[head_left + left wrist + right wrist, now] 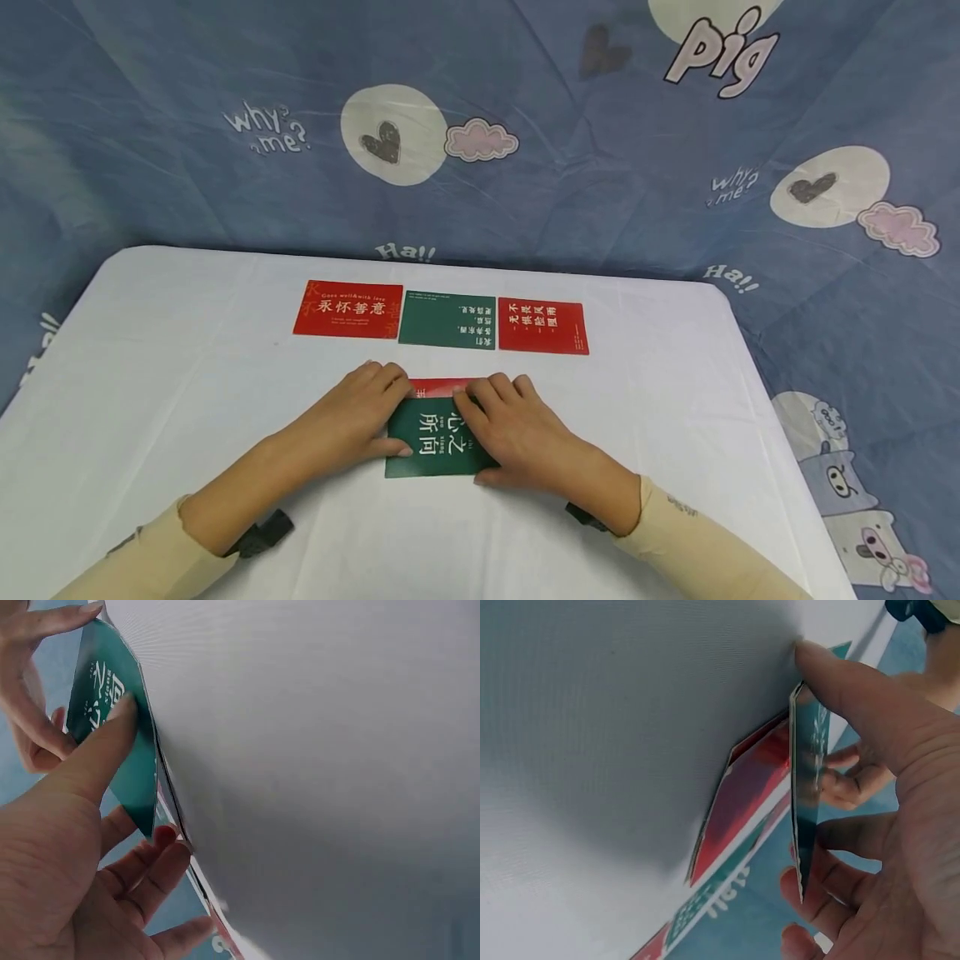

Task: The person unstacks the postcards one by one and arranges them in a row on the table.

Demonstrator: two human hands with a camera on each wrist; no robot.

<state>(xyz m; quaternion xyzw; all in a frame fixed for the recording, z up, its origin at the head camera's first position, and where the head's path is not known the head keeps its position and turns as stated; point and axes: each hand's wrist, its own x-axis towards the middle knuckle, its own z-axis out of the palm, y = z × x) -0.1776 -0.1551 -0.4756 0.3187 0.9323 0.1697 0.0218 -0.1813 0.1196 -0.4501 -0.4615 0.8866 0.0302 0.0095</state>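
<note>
A green card [420, 465] with white characters is held between both hands near the middle of the table, lifted at a tilt in the right wrist view. My left hand [348, 425] grips its left side, the thumb on the printed face and the fingers towards the far edge. My right hand [525, 437] holds the right side, with its thumb at the near edge and fingers at the far edge. Just beyond, partly covered by the green card, lies a red card [742, 791]; in the right wrist view more than one edge shows there.
Beyond the hands, a row of cards lies on the white table [187, 350]: a red card [348, 321] at left, a green one [442, 312] in the middle, another red one [540, 333] at right. A blue printed cloth [525, 217] hangs behind.
</note>
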